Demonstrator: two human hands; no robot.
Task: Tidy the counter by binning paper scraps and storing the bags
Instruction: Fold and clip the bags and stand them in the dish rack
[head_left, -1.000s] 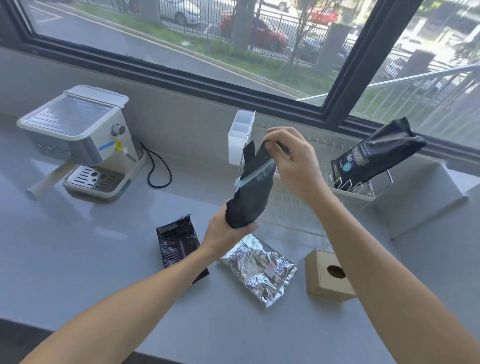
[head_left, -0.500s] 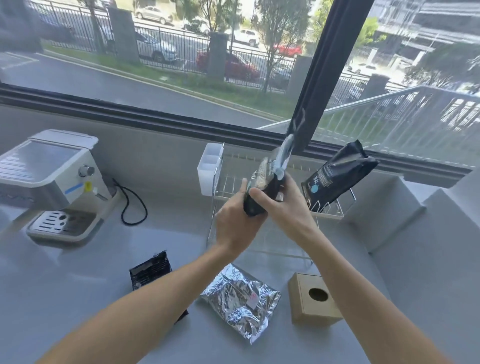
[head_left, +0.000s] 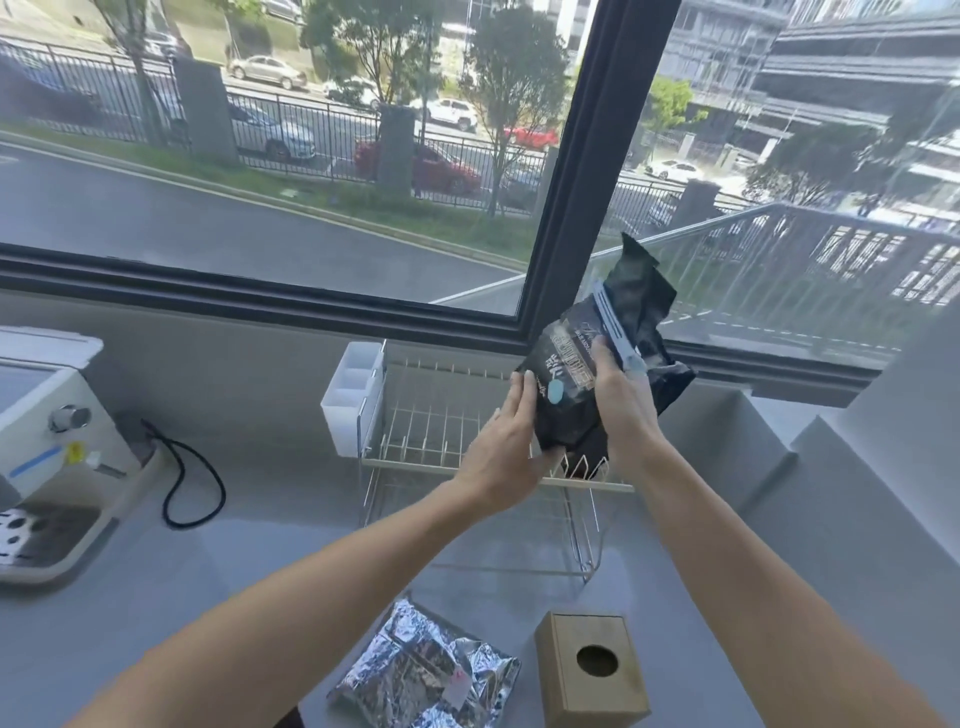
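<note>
Two black bags stand together at the right end of the wire rack (head_left: 447, 462) under the window. The front black bag (head_left: 563, 387) has a printed label and a blue dot. My left hand (head_left: 511, 441) cups its left side and bottom. Behind it, the second black bag (head_left: 641, 296) is crumpled at the top and closed with a pale blue clip (head_left: 613, 330). My right hand (head_left: 621, 402) grips this clipped bag just below the clip. A silver foil bag (head_left: 426, 670) lies flat on the counter near me.
A cardboard box (head_left: 592, 670) with a round hole sits right of the foil bag. A white caddy (head_left: 353, 395) hangs on the rack's left end. A coffee machine (head_left: 47, 441) with a black cable (head_left: 192, 483) stands at the left. Raised grey ledges (head_left: 831, 467) step up at the right.
Both hands carried the clipped bag up and right to the rack, where it now stands against the labelled bag. My left hand shifted onto the labelled bag. The view tilted upward.
</note>
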